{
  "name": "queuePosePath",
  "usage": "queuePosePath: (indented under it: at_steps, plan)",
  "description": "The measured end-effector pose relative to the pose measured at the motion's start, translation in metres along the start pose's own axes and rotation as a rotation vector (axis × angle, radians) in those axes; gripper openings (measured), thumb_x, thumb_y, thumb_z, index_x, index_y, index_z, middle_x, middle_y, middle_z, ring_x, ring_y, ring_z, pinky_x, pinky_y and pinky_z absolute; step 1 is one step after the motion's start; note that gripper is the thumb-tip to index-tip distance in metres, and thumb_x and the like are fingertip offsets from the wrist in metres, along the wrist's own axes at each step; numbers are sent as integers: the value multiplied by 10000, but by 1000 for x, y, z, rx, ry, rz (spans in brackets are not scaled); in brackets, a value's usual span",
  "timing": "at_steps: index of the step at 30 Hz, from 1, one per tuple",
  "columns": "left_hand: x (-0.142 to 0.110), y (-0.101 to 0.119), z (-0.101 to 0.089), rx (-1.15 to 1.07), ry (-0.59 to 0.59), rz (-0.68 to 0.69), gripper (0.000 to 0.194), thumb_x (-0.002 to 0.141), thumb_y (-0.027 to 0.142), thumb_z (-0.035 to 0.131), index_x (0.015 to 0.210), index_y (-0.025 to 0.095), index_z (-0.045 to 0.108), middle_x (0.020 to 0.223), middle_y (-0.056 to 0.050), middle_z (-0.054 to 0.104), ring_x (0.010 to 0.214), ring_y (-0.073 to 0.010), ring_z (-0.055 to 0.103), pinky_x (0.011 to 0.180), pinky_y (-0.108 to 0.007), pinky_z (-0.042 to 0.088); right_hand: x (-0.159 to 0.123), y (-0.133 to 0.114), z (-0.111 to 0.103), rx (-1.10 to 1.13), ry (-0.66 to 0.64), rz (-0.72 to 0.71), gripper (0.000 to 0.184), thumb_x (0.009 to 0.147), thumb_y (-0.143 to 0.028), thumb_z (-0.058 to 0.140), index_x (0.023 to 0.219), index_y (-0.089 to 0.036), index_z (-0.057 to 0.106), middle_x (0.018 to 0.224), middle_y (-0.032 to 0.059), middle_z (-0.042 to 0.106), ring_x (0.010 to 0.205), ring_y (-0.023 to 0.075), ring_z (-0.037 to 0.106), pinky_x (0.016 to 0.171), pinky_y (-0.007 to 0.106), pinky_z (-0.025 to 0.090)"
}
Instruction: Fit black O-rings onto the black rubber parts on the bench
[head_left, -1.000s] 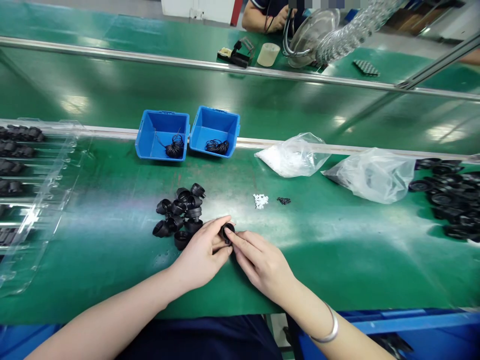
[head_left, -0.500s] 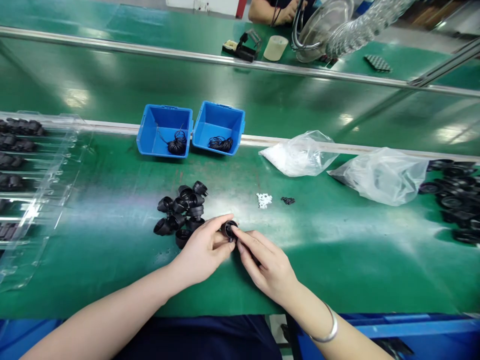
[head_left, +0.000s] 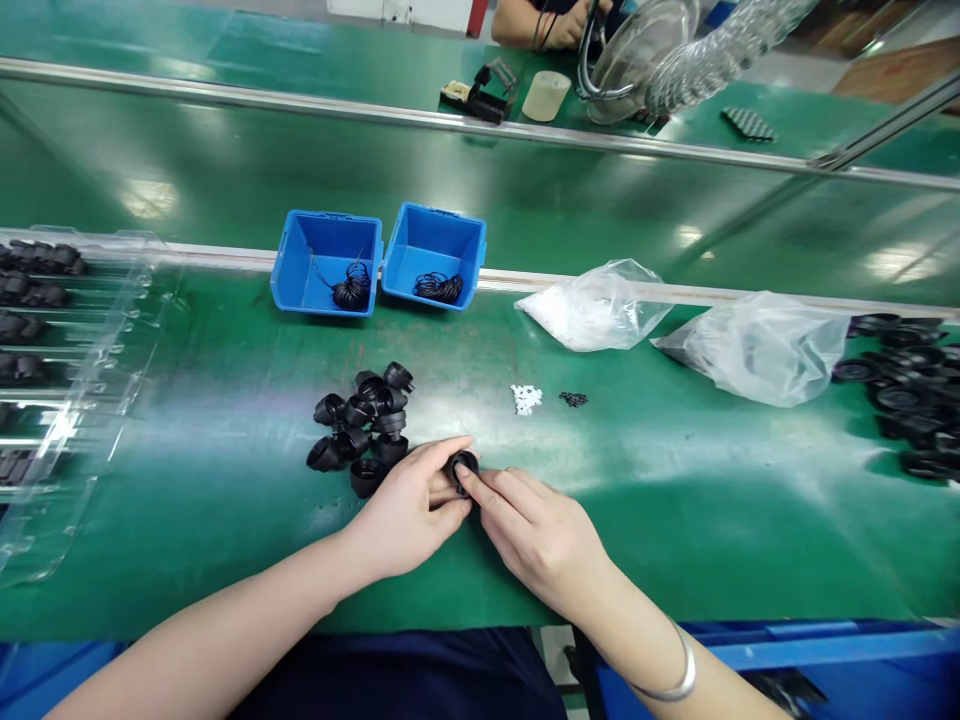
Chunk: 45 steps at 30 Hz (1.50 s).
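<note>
The left hand (head_left: 412, 510) holds a round black plastic cup-shaped part (head_left: 463, 465) above the near middle of the green counter (head_left: 675, 520), its fingers curled narrowly around the left side of the part, with the thumb on the near side. The part's open end faces up toward the camera. The right hand (head_left: 540, 530) comes in from the right, its index fingertip at the opening and its other fingers folded close together; whether they pinch something small cannot be told.

Just left of the fingers lies a loose pile of similar black parts (head_left: 367, 478). Farther off, to the right of the pile, a small cluster of white pieces (head_left: 526, 400) sits near a smaller cluster of black pieces (head_left: 574, 399). Along the far edge are two blue bins (head_left: 322, 298) (head_left: 427, 297) holding black cords, and two clear plastic bags (head_left: 592, 310) (head_left: 765, 350). A heap of black parts (head_left: 911, 400) lies at the far right, and clear trays (head_left: 97, 400) with black parts are at the left. Beyond the divider, a person's hand (head_left: 568, 25) is partly visible.
</note>
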<state>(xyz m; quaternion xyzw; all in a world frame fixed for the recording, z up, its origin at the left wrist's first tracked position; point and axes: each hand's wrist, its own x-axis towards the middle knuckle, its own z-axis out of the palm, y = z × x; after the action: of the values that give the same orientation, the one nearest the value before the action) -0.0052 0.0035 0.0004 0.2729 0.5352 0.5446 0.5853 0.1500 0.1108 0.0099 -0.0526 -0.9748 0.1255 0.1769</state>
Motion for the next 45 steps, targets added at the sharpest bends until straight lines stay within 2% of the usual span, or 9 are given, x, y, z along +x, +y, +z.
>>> queuePosePath:
  at_steps: [3, 10, 16, 24, 31, 36, 39, 42, 45]
  plan:
    - [-1, 4, 2, -27, -23, -8, 609, 785, 73, 638, 1371, 180, 510, 1350, -141, 566, 1126, -246, 675, 1044, -424, 517, -2, 1, -2, 36, 15, 6, 421, 950, -84, 497, 1369, -119, 521, 938, 110, 693, 824, 210, 653, 675, 330, 584]
    - [-2, 19, 1, -57, -43, 1, 490, 874, 194, 653, 1350, 200, 536, 1307, -119, 634, 1178, -278, 644, 1040, -442, 515, -6, 4, 7, 259, 276, 193, 527, 919, -32, 526, 1424, -171, 466, 827, 54, 643, 660, 152, 595, 585, 284, 526]
    - [-2, 22, 0, -10, -38, 15, 381, 948, 331, 589, 1313, 219, 596, 1345, -99, 628, 1209, -279, 625, 1014, -423, 540, -3, 11, 9, 386, 361, 241, 576, 917, -29, 521, 1459, -198, 426, 924, 64, 674, 784, 154, 658, 680, 278, 572]
    - [-1, 23, 2, 98, 2, -15, 312, 941, 327, 612, 1223, 202, 654, 1265, -101, 684, 1109, -268, 692, 931, -366, 578, -2, 20, 9, 401, 377, 270, 500, 937, -81, 509, 1419, -203, 455, 929, 60, 686, 768, 161, 660, 687, 298, 575]
    - [0, 17, -2, 252, 41, 37, 347, 917, 407, 634, 1220, 245, 684, 1287, -77, 682, 1118, -268, 692, 1010, -391, 551, 1, 23, 6, 336, 410, 199, 416, 960, -114, 453, 1373, -168, 468, 975, 77, 708, 782, 151, 674, 697, 271, 564]
    - [3, 6, -12, 294, 98, -8, 443, 832, 481, 714, 1199, 234, 700, 1235, -79, 716, 1070, -291, 714, 960, -381, 586, 2, 26, -3, 263, 306, 173, 363, 965, -174, 434, 1321, -127, 486, 918, 61, 711, 801, 138, 682, 686, 242, 524]
    - [2, 1, -13, 306, 157, 50, 524, 800, 517, 732, 1229, 223, 671, 1261, -84, 703, 1189, -301, 651, 981, -344, 566, 2, 26, -10, 203, 126, -35, 450, 947, -307, 507, 1360, -135, 460, 972, 49, 714, 836, 143, 672, 667, 250, 494]
    - [-1, -3, -4, 317, 154, 72, 603, 828, 557, 683, 1325, 226, 598, 1273, -101, 692, 1219, -298, 631, 991, -332, 553, 2, 21, -13, 23, 10, -208, 416, 997, -355, 460, 1342, -124, 481, 1092, 60, 702, 813, 147, 649, 628, 300, 463]
    - [-5, -7, 9, 290, 128, 70, 661, 849, 585, 638, 1409, 258, 511, 1302, -99, 672, 1231, -305, 621, 987, -344, 555, 3, 15, -15, -86, -22, -190, 324, 1045, -341, 370, 1216, -133, 550, 1155, 58, 684, 744, 133, 631, 578, 320, 425]
